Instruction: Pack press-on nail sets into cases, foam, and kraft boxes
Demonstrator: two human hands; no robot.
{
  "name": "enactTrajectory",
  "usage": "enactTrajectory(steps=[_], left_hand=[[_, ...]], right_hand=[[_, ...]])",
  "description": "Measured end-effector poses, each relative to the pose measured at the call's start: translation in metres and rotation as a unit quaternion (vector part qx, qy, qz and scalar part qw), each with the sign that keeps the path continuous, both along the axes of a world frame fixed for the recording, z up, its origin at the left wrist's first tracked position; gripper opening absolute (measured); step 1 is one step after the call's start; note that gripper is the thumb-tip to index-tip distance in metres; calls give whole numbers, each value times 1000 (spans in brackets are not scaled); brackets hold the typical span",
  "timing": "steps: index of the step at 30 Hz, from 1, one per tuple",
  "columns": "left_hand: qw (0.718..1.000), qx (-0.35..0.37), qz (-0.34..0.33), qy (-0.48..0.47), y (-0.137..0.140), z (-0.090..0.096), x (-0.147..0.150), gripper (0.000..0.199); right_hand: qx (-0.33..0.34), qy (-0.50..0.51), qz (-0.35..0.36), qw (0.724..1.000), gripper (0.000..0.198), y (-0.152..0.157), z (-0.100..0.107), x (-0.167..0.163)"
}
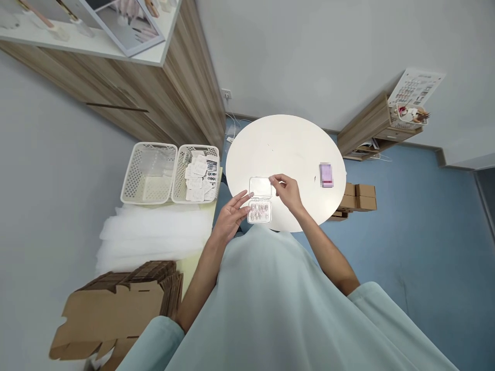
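A small clear plastic case stands with its lid raised, near the front edge of the white round table. Several pale pinkish press-on nails lie in rows in its base. My left hand holds the case at its left side, thumb by the base and fingers reaching towards the hinge. At the lid, my right hand pinches the upper right corner between thumb and fingertips. Part of the left fingers' contact is hard to make out.
A pixelated purple item lies on the table's right side. On the left are white baskets, one with white cards, then white foam sheets and flattened cardboard boxes. Brown boxes sit beyond the table's right edge.
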State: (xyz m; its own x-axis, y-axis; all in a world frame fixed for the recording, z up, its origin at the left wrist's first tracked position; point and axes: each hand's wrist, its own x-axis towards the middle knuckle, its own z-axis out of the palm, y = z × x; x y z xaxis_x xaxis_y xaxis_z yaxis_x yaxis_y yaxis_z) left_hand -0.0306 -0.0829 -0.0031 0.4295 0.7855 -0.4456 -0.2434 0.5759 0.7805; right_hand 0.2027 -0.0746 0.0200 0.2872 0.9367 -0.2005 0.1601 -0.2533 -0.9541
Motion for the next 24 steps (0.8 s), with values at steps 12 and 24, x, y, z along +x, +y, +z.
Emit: enactTrajectory(steps=[12, 24], left_hand=[[999, 25, 35, -18, 8, 0, 9, 60], [998, 57, 1, 23, 13, 13, 21, 73]], right_hand=[[60, 6, 102, 993, 34, -57, 41, 7], [-108, 158, 43, 980, 62, -79, 13, 7]])
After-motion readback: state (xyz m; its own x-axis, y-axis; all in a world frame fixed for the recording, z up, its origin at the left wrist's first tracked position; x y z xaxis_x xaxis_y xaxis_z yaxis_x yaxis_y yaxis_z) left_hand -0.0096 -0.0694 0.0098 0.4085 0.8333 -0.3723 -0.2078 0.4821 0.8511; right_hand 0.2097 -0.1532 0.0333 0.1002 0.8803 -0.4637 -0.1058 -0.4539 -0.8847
